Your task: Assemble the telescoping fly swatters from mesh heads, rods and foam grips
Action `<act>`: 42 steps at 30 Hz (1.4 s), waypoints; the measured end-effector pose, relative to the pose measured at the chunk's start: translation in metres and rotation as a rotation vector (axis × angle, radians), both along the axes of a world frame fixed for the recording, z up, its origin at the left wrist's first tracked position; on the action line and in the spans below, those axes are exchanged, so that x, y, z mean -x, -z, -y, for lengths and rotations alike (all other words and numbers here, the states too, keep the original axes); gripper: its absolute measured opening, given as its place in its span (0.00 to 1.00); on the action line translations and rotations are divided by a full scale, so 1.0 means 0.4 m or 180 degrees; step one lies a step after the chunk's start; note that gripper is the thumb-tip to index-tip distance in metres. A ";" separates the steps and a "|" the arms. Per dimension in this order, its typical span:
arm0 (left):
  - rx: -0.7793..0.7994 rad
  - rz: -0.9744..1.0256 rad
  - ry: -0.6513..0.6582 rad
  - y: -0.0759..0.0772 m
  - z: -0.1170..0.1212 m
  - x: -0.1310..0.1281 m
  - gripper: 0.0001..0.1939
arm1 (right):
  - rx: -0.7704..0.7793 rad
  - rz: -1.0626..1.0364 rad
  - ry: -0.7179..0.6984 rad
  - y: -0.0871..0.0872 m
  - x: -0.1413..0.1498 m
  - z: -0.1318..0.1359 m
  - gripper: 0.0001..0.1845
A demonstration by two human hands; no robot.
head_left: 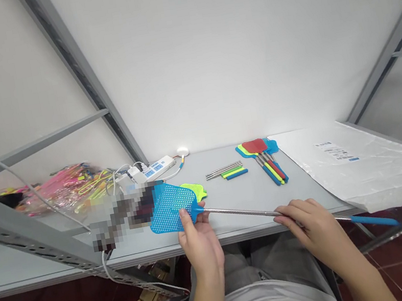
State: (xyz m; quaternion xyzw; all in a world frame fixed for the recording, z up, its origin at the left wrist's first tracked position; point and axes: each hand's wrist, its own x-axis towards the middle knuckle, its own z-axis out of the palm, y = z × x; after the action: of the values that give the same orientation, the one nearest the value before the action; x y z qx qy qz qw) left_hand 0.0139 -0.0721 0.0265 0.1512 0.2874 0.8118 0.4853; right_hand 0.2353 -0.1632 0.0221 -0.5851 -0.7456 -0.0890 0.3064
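Observation:
A blue fly swatter [174,206] with a long metal rod and a blue handle stretches across both hands above the front of the table. My left hand [201,244] is closed on it where the perforated head meets the rod, thumb on top. Farther along, my right hand [310,227] grips the metal rod, and the blue handle sticks out to its right. Behind the blue head lies a yellow-green swatter head [196,191], partly hidden. Several metal rods [223,169] lie beside green, yellow and blue handles [237,174] at the middle of the table.
Assembled swatters [257,148] in red, yellow and blue lie in a pile at the back right. A white plastic bag [344,167] covers the table's right side. A power strip [158,167] with cables and wrapped colourful items [75,185] are at left, near the grey shelf frame [43,227].

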 end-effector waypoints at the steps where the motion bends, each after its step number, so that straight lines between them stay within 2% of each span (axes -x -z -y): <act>1: 0.0014 0.0018 -0.0063 -0.004 -0.007 0.016 0.10 | 0.0123 -0.0033 -0.0030 0.003 -0.016 -0.001 0.09; 3: -0.0016 0.0023 -0.0226 -0.014 -0.017 0.046 0.10 | 0.0200 -0.0091 0.0020 0.009 -0.054 -0.002 0.10; 7: -0.0131 -0.0080 -0.0434 -0.026 -0.028 0.080 0.09 | 0.0029 -0.0088 0.0145 0.022 -0.109 0.001 0.10; 13: -0.0102 -0.0225 -0.0407 -0.006 -0.041 0.072 0.12 | -0.0333 0.0112 0.0210 0.016 -0.110 0.006 0.09; 17: -0.0068 -0.0279 -0.0366 0.006 -0.018 0.018 0.12 | -0.0421 0.0190 0.0220 -0.002 -0.082 0.013 0.07; 19: -0.0012 -0.0327 -0.0170 0.011 0.010 -0.026 0.14 | -0.0230 0.0139 0.0050 -0.002 -0.046 0.012 0.07; 22: -0.0024 -0.0385 0.0379 0.016 0.047 -0.072 0.16 | 0.0156 -0.0089 -0.0210 0.009 0.021 0.004 0.08; 23: -0.0094 -0.0444 0.0337 0.015 0.052 -0.075 0.15 | 0.0160 -0.0161 -0.0219 0.013 0.040 0.001 0.09; 27: -0.0217 -0.0521 0.0087 0.000 0.032 -0.028 0.13 | 0.0364 -0.0187 -0.0302 0.015 0.067 -0.004 0.10; 30: -0.0064 -0.0346 -0.0119 -0.015 -0.001 0.027 0.13 | 0.0639 -0.0188 -0.0216 0.004 0.039 -0.001 0.11; 35: 0.0021 -0.0247 -0.0139 -0.020 -0.036 0.074 0.13 | 0.0555 -0.0398 -0.0185 -0.013 -0.005 0.010 0.11; 37: -0.0005 -0.0238 -0.0173 -0.016 -0.032 0.062 0.14 | 0.0417 -0.0453 -0.0201 -0.017 -0.002 0.013 0.11; 40: -0.0055 -0.0259 -0.0171 -0.011 0.004 0.007 0.14 | 0.0315 -0.0591 -0.0310 -0.013 0.025 0.014 0.10; 41: -0.0067 -0.0289 -0.0097 -0.010 0.022 -0.018 0.15 | 0.0357 -0.0653 -0.0381 -0.009 0.039 0.014 0.10; 42: -0.0027 -0.0374 0.0178 -0.010 0.042 -0.042 0.15 | 0.0437 -0.0734 -0.0447 -0.003 0.054 0.013 0.10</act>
State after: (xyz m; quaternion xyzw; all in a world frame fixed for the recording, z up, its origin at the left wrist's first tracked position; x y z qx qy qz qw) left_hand 0.0308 -0.0888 0.0306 0.2086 0.3076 0.7889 0.4894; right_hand 0.2135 -0.1684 0.0233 -0.5573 -0.7489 0.0515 0.3548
